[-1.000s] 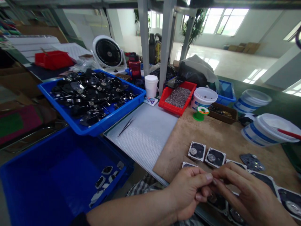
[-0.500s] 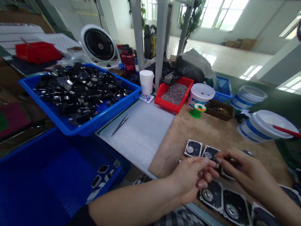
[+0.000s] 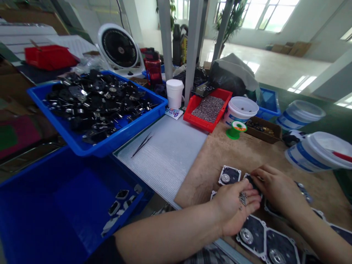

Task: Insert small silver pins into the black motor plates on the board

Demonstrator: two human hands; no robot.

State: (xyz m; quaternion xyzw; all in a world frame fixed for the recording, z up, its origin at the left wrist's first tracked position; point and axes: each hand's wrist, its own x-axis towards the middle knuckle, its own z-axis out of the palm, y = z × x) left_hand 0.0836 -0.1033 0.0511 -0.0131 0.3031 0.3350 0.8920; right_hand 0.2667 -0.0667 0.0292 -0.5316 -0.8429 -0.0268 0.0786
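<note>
Palm up, my left hand [image 3: 233, 207] carries a small pile of tiny metal screws [image 3: 242, 198] in its cupped palm, with the fingers stretched out. Just beyond it, my right hand [image 3: 275, 181] reaches down with thumb and fingertips pinched together over a black, white-rimmed square housing [image 3: 249, 177]. Whatever sits between those fingertips is hidden. Similar housings with round metal discs lie around both hands: one housing [image 3: 230, 175] behind the left hand, another housing [image 3: 251, 234] in front of it, and several more toward the right, partly covered by my right forearm.
A red bin [image 3: 207, 110] of small metal pieces stands at the back, beside a white tub [image 3: 241, 110] and a green solder spool [image 3: 235, 130]. Tweezers [image 3: 141, 145] lie on the grey mat. At left are a blue tray [image 3: 132, 124] heaped with black parts and a lower blue bin [image 3: 55, 205].
My left hand has opened from curled fingers to a flat palm, showing the screws. My right hand has shifted from the left fingertips to the housing behind them. The view has turned slightly.
</note>
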